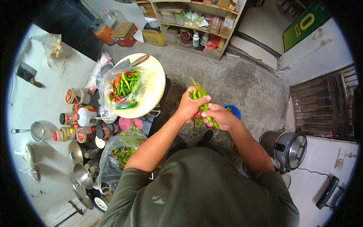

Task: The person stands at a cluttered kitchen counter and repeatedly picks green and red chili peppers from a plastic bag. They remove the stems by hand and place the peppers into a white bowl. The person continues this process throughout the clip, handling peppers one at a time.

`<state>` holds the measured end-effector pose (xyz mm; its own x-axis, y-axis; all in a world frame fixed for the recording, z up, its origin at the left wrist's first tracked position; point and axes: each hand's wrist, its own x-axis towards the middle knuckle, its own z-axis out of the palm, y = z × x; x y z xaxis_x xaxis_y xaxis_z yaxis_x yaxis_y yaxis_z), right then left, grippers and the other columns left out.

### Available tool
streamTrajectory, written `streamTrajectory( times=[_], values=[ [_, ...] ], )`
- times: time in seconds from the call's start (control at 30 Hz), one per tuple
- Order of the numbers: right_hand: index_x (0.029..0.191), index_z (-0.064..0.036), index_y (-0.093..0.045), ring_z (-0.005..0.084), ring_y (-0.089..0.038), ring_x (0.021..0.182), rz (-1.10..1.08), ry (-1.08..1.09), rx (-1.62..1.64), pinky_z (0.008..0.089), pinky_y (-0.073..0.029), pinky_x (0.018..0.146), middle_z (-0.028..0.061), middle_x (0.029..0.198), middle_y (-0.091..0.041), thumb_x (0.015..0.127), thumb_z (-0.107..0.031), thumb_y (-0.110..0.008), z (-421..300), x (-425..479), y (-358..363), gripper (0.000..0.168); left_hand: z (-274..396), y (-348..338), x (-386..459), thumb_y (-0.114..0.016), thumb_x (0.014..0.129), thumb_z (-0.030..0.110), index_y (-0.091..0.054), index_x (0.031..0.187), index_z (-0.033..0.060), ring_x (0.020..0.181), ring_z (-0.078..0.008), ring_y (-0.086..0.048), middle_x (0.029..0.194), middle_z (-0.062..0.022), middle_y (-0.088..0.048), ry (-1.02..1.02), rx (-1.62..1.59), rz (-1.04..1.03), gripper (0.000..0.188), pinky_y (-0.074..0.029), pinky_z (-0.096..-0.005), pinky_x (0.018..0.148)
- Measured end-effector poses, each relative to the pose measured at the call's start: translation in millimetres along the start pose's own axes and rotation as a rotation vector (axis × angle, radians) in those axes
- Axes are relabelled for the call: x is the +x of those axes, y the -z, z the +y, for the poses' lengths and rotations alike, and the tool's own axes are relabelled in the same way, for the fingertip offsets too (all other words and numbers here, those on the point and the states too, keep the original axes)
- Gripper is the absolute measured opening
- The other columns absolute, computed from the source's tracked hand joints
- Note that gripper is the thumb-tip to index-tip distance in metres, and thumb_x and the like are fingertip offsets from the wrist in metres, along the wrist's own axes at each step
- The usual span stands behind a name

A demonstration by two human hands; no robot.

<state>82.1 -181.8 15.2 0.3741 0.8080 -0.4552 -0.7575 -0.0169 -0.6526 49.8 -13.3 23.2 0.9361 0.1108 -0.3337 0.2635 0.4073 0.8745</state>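
My left hand [185,107] is closed around a bunch of green and red chili peppers [204,106] in front of my body. With thumb and fingers, my right hand [222,116] grips the lower ends of green peppers from the same bunch. Behind and below the hands, green pieces with some red [198,126] show low down; what they lie in is hidden. The blue rim of a round container [237,112] shows past my right hand. To the left, an open clear plastic bag of red and green peppers [124,85] rests on a round cutting board [154,82].
On the board lies a cleaver with a wooden handle [141,59]. Nearer me on the left is another clear bag [106,161] with green pieces. Jars [85,134] and metal bowls [83,176] crowd the counter. An electric cooker [292,150] stands right; a shelf [195,25] stands ahead.
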Motion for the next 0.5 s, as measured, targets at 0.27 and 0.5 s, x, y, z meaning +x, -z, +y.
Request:
streamTrajectory(
  times=[0.27, 0.5],
  values=[
    [0.125, -0.002, -0.056, 0.0104, -0.056, 0.073, -0.063, 0.001, 0.357, 0.0216, -0.044, 0.055, 0.005, 0.102, -0.064, 0.103, -0.032, -0.047, 17, 1, 27, 0.038, 11, 0, -1, -0.072, 0.096, 0.022, -0.06, 0.119, 0.0092, 0.09, -0.0172, -0.065, 0.105, -0.0064, -0.069, 0.203, -0.337, 0.052, 0.029, -0.058, -0.0352, 0.076],
    [0.114, -0.002, -0.063, 0.0132, -0.054, 0.068, -0.028, 0.035, 0.514, 0.0212, -0.042, 0.051, 0.0093, 0.101, -0.065, 0.105, -0.037, -0.045, 3, -7, 21, 0.04, -17, 41, 21, -0.073, 0.095, 0.029, -0.063, 0.102, 0.0115, 0.09, -0.0187, -0.067, 0.099, -0.0041, -0.068, 0.293, -0.581, 0.023, 0.021, -0.051, -0.0343, 0.07]
  ],
)
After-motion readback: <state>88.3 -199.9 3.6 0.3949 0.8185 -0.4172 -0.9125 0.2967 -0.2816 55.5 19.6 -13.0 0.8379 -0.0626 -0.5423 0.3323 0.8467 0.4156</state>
